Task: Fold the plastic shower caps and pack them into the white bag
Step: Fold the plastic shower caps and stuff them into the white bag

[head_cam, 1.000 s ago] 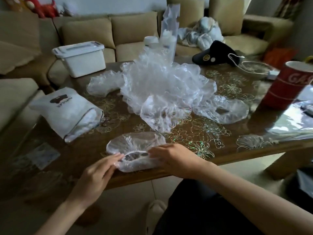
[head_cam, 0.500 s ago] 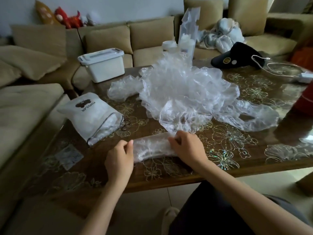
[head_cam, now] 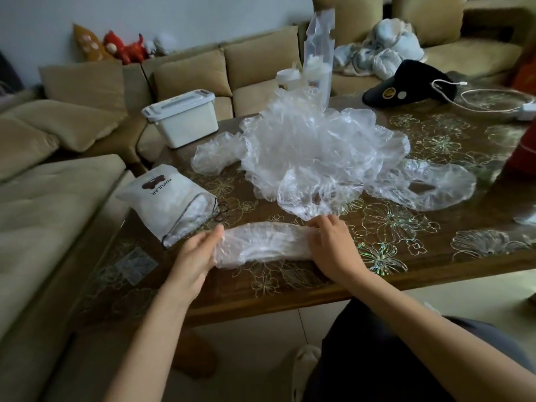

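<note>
With your left hand and right hand each pinching an end of the flattened shower cap beside the white bag, you should probably fold it end to end next.

The red cup at the table's right edge is cut off by the picture's side. So is the white plug at the far right corner. The pile of shower caps is too crumpled to count, and it hides the bottom of the tall clear bag. The right hand pinches the folded shower cap, fingertips curled out of sight. The left hand may grip or only touch it; I cannot tell.
</note>
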A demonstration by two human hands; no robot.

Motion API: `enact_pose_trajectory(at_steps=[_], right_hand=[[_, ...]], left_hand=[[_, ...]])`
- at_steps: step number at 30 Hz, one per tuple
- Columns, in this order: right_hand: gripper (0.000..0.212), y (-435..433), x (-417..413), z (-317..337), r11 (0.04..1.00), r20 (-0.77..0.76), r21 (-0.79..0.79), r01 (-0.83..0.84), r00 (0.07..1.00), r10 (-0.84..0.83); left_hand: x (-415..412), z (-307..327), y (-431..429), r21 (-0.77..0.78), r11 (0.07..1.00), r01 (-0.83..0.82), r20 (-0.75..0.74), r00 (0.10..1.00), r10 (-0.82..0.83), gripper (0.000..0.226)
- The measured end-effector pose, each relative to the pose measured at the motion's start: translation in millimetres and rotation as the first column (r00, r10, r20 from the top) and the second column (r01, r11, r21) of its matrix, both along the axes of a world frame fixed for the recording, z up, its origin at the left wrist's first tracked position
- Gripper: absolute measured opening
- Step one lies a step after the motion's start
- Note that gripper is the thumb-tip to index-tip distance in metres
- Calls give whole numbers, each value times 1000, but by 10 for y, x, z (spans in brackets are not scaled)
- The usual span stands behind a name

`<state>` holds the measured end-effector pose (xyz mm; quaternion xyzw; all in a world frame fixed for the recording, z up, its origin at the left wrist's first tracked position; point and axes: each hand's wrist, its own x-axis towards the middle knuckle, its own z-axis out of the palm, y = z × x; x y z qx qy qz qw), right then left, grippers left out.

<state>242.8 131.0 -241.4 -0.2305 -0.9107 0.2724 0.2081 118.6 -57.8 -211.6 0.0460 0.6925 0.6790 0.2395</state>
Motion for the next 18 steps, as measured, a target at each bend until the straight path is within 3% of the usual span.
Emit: enact_pose_trajectory(at_steps=[1, 3, 6, 8, 11, 13, 15, 16, 18], right_hand=[[26, 6, 45, 43, 996, -50, -89, 3, 999, -7], [25, -46, 100, 151, 994, -191, -112, -1, 981, -21], [22, -241, 40, 316, 999, -357, 48, -27, 933, 42], [23, -404, -30, 331, 969, -360, 235, -81, 918, 165], [37, -570, -152, 89, 860, -68, 417, -294, 934, 352], [62, -603, -182, -50, 846, 167, 366, -388, 922, 351], [87, -539, -194, -128, 845, 300, 317, -431, 891, 342], [95, -511, -193, -143, 844, 327, 301, -443, 880, 345], [104, -510, -182, -159, 841, 332, 311, -443, 879, 341]], left_hand=[[7, 80, -33, 137, 990, 30, 84, 996, -41, 21], [35, 214, -83, 209, 975, 76, 124, 987, -103, 23], [61, 293, -76, 91, 983, 163, 55, 984, -168, 16], [58, 270, -42, -119, 968, 220, -42, 973, -226, 15], [-13, 155, -9, -487, 862, 137, -245, 927, -285, 21], [2, 51, -42, -651, 751, -109, -449, 853, -266, 17], [107, -18, -14, -619, 705, -346, -696, 657, -289, 17], [172, -37, 29, -568, 737, -368, -767, 562, -310, 21], [272, -75, 154, -601, 749, -279, -751, 517, -410, 34]])
